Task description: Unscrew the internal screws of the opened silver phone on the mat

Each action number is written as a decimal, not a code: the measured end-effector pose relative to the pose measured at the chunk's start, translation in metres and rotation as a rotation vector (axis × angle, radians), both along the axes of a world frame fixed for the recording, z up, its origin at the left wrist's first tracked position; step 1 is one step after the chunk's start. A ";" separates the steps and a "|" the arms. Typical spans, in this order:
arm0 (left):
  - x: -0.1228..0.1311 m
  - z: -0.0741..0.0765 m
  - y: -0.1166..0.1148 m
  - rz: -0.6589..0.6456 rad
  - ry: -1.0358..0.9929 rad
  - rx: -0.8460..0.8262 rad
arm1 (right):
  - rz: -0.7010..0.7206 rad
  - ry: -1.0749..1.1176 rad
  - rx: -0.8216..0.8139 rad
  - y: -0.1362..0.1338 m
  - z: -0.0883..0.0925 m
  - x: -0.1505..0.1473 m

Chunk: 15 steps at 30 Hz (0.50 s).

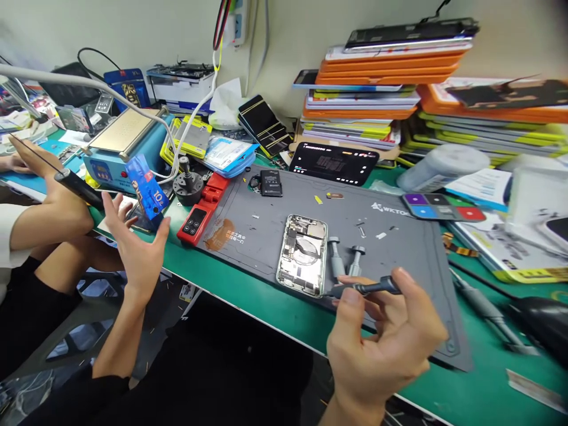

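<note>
An opened phone with its insides showing lies on a grey work mat. My right hand is closed on a thin dark screwdriver, whose tip points at the phone's near right corner. Two grey screwdriver handles stand just right of the phone. My left hand is raised at the table's edge with fingers spread, right in front of a tilted blue packet. I cannot tell whether it touches the packet.
Another person's hand at the left holds a black pen-like tool. A red device, a blue heating machine, a lit phone, a white bottle and stacked orange boxes crowd the green table.
</note>
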<state>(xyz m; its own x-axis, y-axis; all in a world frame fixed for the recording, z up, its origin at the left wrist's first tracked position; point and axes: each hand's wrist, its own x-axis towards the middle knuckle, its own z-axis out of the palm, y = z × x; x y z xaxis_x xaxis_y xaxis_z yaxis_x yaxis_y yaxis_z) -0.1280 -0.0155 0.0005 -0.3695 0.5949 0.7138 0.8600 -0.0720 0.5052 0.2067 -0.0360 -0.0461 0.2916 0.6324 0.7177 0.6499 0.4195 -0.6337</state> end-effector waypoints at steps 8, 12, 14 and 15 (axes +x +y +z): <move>-0.022 -0.011 0.004 0.188 -0.128 0.029 | 0.004 0.006 -0.028 0.000 -0.004 -0.001; -0.038 -0.012 0.008 0.128 -0.206 0.048 | -0.027 -0.023 -0.033 0.001 0.001 -0.004; -0.046 -0.009 0.018 0.050 -0.245 0.064 | 0.000 -0.029 -0.012 0.002 0.006 -0.006; -0.050 -0.007 0.025 0.007 -0.278 0.100 | 0.011 -0.035 -0.004 0.003 0.008 -0.007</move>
<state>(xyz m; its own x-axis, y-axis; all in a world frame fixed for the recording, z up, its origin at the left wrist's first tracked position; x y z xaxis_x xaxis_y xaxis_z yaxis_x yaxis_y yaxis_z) -0.1780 0.0097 -0.0066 -0.5626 0.5236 0.6398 0.6904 -0.1281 0.7120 0.2001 -0.0334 -0.0384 0.2596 0.6381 0.7249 0.6669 0.4244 -0.6125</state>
